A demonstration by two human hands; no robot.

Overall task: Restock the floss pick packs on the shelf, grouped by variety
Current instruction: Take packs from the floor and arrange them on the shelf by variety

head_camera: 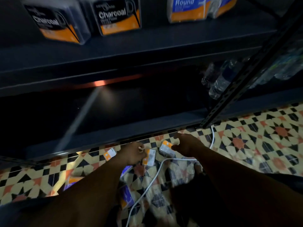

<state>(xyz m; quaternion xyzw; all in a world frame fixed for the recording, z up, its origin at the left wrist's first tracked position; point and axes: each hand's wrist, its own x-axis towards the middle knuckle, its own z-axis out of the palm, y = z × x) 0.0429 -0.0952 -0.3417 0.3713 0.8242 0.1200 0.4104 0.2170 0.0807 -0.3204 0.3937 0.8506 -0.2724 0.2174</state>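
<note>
The right hand (185, 145), spread wide, hovers over a floss pick pack (165, 149). The left hand (133, 154) curls against a second pack (150, 157); grip unclear.

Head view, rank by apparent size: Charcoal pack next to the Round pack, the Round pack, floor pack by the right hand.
1. Charcoal pack: largest.
2. Round pack: near equal, but cropped by the top edge, so unsure.
3. Floor pack by the right hand: smallest, though probably farther from camera.
</note>
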